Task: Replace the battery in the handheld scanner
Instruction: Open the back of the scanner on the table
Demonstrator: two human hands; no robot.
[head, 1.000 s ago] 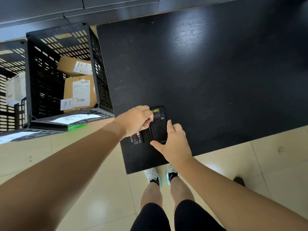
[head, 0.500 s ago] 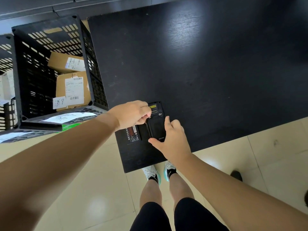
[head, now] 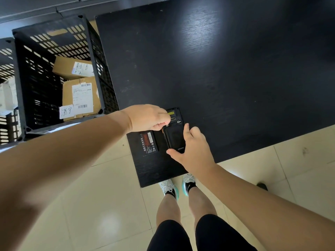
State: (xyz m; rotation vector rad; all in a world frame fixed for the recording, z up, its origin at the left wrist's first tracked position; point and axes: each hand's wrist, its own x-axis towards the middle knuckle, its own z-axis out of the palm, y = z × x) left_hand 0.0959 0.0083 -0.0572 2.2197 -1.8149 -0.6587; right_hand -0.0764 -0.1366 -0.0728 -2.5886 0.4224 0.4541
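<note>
A black handheld scanner point(head: 175, 138) lies face down near the front left corner of a black table point(head: 217, 69). Its back cover shows, with a yellow-green label above it. My left hand point(head: 145, 117) pinches at the cover's upper left corner, where a thin orange sliver shows along the edge. My right hand point(head: 194, 149) grips the scanner's lower end, thumb at the bottom left and forefinger along the right side. A loose battery point(head: 149, 142) with a red label lies flat on the table, just left of the scanner and below my left hand.
A black slotted crate point(head: 20, 84) stands on the floor left of the table, holding two labelled cardboard boxes point(head: 81, 98). Another crate is partly in view at the far left. My legs and shoes are below the table corner on a pale tiled floor.
Both hands stay on the scanner. My left hand has shifted slightly up, so more of the loose battery shows. The camera has drifted a little.
</note>
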